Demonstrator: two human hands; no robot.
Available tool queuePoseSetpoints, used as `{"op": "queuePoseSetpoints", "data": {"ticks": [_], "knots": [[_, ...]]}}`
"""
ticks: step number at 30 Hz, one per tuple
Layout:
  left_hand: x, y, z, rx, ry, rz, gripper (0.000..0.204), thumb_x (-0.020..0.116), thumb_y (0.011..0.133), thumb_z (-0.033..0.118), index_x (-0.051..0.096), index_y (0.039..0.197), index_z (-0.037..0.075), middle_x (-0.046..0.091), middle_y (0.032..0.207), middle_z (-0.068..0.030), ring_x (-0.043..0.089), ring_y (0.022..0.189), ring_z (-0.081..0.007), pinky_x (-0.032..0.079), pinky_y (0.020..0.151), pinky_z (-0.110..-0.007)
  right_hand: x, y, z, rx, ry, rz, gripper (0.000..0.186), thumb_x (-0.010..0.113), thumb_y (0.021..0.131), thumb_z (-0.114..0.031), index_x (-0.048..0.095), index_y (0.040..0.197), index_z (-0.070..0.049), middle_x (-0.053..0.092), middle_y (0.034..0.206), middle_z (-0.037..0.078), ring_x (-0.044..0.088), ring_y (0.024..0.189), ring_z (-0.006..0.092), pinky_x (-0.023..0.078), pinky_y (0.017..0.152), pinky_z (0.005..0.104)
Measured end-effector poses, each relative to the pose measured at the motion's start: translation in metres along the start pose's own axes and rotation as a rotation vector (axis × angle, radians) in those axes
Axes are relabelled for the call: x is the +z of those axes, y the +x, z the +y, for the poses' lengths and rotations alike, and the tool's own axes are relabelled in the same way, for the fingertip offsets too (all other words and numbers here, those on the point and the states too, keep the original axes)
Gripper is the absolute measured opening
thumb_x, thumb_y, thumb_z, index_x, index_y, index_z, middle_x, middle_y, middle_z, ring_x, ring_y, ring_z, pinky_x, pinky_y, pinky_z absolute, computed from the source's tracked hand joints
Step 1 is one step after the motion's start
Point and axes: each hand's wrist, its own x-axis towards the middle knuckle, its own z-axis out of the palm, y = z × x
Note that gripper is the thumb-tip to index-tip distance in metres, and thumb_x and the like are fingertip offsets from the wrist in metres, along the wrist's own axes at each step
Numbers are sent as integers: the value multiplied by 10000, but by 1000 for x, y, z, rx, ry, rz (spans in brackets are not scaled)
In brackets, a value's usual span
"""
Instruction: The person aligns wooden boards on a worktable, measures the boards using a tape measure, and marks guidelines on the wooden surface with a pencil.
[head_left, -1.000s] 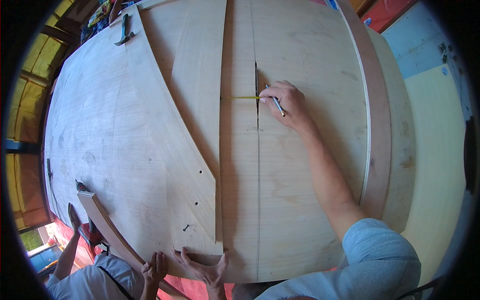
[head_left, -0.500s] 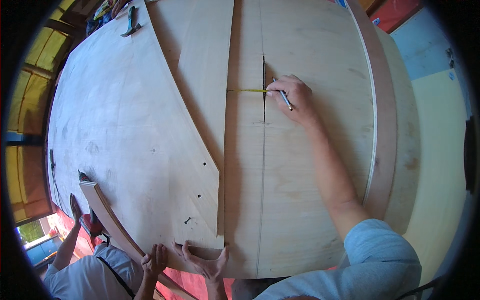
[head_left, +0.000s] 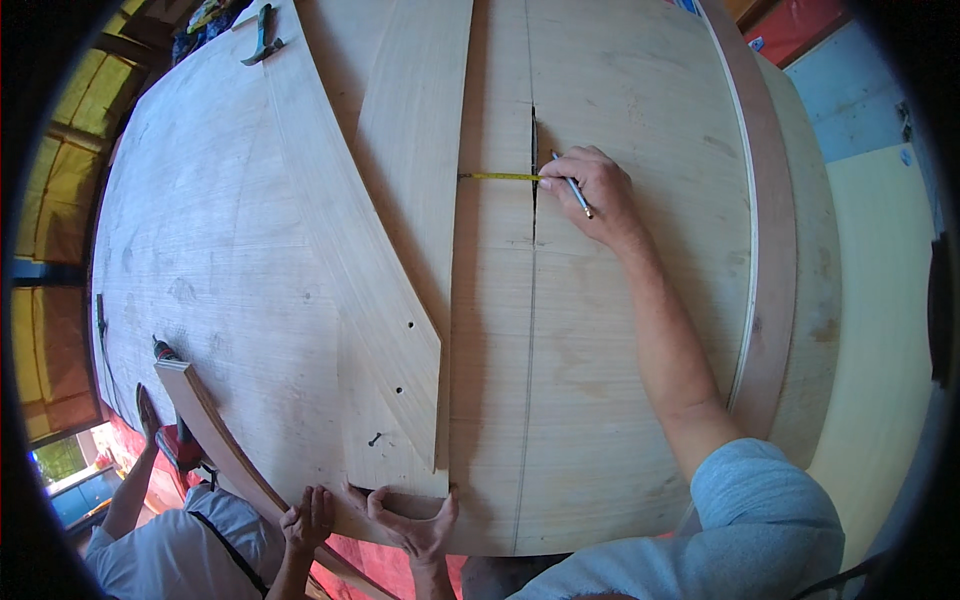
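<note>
My right hand (head_left: 597, 195) is closed on a pencil (head_left: 573, 185) and on the end of a yellow tape measure (head_left: 500, 176). That tape spans from the edge of a long plywood strip (head_left: 410, 130) to a dark slot (head_left: 534, 150) cut along a pencil line in the big plywood sheet (head_left: 620, 350). At the strip's near end, my left hand (head_left: 418, 525) grips it, thumb on the right edge and fingers on the left. An angled plywood piece (head_left: 375, 270) with two holes lies over the strip. A screw (head_left: 375, 439) stands beside that piece.
A hammer (head_left: 263, 40) lies at the far left. At the lower left, a co-worker's hand (head_left: 310, 517) touches a curved wooden strip (head_left: 225, 430) near a cordless drill (head_left: 178, 440). A raised wooden strip (head_left: 770, 300) runs along the right side.
The view has shifted slightly. My right hand still holds the tape and pencil across the slot, and my left hand keeps its grip on the strip's end.
</note>
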Motion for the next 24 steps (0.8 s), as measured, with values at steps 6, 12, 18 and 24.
{"op": "queuePoseSetpoints", "data": {"ticks": [6,12,18,24], "knots": [[1,-6,-9,-139,-122,-51,1093,1056,578,333,379,1400,89,227,1679,-391,252,1577,-531,289,1254,-642,-5,3,-4,-33,21,-18,66,763,931,-129,807,960,-89,704,870,105,678,895,334,551,804,480],[4,-10,-15,-114,-24,-34,1107,1060,606,367,378,1417,47,393,1524,-262,431,1372,-399,376,1154,-530,-6,4,-5,-44,6,-12,88,782,914,-109,800,984,-58,698,855,110,668,872,321,539,772,450],[3,-5,-3,-51,-66,-6,1131,1064,608,355,357,1439,52,309,1638,-310,313,1538,-433,314,1236,-518,-2,0,-2,-39,-35,-10,89,783,915,-115,802,990,-70,709,875,104,682,899,318,554,796,447],[4,-15,-15,-182,-102,-77,1145,1054,616,427,337,1434,68,249,1666,-362,299,1537,-497,337,1199,-584,3,1,5,-47,-47,32,85,776,925,-175,809,965,-108,711,866,88,688,901,317,556,787,491]]}}
